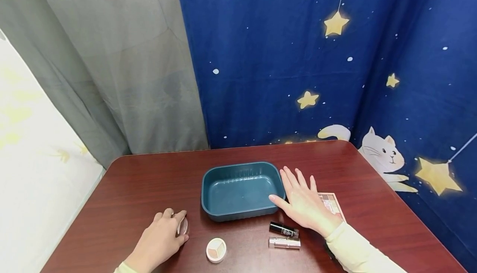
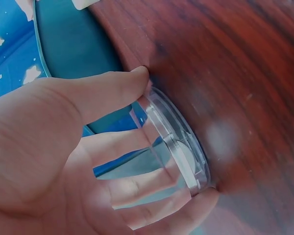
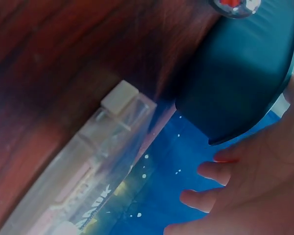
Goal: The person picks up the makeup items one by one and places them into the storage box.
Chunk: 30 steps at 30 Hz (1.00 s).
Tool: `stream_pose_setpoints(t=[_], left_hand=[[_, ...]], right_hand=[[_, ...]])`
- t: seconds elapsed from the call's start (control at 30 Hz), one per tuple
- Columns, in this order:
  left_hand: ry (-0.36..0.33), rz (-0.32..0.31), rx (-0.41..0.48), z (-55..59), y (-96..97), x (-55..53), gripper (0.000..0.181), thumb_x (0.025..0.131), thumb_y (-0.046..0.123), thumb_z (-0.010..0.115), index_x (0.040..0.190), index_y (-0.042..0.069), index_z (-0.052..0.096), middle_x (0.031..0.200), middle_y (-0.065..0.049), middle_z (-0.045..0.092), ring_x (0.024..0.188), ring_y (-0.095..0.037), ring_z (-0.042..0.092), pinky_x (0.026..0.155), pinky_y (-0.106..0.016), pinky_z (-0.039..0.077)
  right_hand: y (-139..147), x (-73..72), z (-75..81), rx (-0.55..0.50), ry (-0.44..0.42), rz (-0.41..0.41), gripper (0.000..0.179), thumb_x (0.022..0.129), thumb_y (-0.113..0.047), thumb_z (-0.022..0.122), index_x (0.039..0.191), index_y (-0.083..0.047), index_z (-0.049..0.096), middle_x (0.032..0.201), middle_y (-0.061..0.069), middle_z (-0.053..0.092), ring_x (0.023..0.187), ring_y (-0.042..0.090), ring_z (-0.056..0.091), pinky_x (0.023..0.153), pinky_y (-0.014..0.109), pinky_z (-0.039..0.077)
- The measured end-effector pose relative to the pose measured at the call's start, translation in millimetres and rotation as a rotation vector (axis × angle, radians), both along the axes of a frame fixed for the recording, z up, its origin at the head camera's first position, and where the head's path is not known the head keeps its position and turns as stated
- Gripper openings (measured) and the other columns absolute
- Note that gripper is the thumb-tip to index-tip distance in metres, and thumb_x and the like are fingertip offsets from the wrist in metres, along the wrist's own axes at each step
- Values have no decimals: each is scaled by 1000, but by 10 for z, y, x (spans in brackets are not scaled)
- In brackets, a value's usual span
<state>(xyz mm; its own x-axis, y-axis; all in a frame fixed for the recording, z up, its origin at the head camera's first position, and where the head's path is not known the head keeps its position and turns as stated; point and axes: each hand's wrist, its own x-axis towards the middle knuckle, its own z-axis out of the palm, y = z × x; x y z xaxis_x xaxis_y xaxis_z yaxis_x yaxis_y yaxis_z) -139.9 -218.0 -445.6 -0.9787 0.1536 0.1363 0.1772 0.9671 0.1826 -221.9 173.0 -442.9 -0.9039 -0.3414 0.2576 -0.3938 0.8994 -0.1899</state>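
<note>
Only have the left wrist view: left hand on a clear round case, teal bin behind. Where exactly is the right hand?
Observer: In the head view, the right hand is at the right end of the bin, fingers spread.
Operator: Anything lying between that end and the person?
Observer: Yes, a black tube and a silver tube, side by side.
Operator: Anything to the right of the right hand?
Observer: A palette, partly hidden by that hand and forearm.

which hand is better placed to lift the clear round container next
Left, most likely: the left hand grips the clear round container, while the right hand holds nothing and is by the right rim of the teal basin.
</note>
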Motion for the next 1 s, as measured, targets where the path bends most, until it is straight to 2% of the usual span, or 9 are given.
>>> stream_pose_setpoints(t=[0.2,0.63,0.8,1.0], left_hand=[[-6,-8,4,94,4,-43,55,71,27,87,121,10,70,100,-8,58,89,-30,54,58,-45,53],[102,-65,-11,507,74,-196,53,75,24,83,123,8,69,104,-12,59,90,-33,53,56,-47,53],[121,-97,-28,617,138,-292,51,77,24,82,123,7,69,102,-12,59,89,-32,53,58,-47,54],[119,-135,-51,764,258,-444,53,78,26,83,126,6,68,106,-15,59,90,-32,54,61,-47,55]], right_hand=[[4,7,-15,17,36,14,90,94,-78,35,159,-16,32,164,6,28,149,40,19,109,73,13],[-6,6,-11,38,49,20,88,95,-75,36,159,-15,33,164,7,28,150,39,19,109,72,13],[-2,4,-18,44,48,22,86,96,-72,40,159,-14,33,164,8,29,150,39,18,109,72,12],[1,-1,-25,47,42,25,89,95,-76,33,159,-15,34,164,7,28,150,39,19,110,72,11]])
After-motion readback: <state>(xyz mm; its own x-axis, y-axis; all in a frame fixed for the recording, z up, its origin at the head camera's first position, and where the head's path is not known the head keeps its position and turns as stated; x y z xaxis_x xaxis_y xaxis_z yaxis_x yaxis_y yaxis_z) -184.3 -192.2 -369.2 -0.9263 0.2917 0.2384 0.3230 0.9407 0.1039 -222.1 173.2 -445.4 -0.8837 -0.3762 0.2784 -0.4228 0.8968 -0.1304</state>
